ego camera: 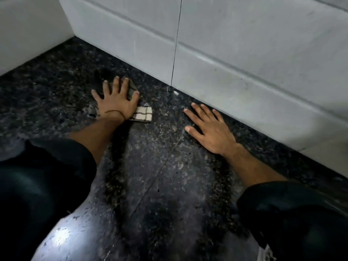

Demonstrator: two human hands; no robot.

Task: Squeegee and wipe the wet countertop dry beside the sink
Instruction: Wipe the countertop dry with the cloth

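Left fingers: straight and splayed, pressing flat on a cloth, not curled round it. The left hand covers most of the cloth, at centre-left of the frame. A pale checked corner of the cloth shows to the right of the wrist, and a darker part shows beyond the fingertips. A thin thread circles the left wrist.

Right fingers: straight, slightly spread, holding nothing. The right hand lies palm down on the bare tabletop, right of centre, apart from the cloth and near the foot of the wall.

Both forearms are bare, with dark sleeves at the lower corners.

Tabletop: dark speckled stone, with a diagonal seam through the middle and a bright glare with droplets at lower left.

Wall: pale tiles filling the upper right, meeting a second pale surface in a corner at upper left.
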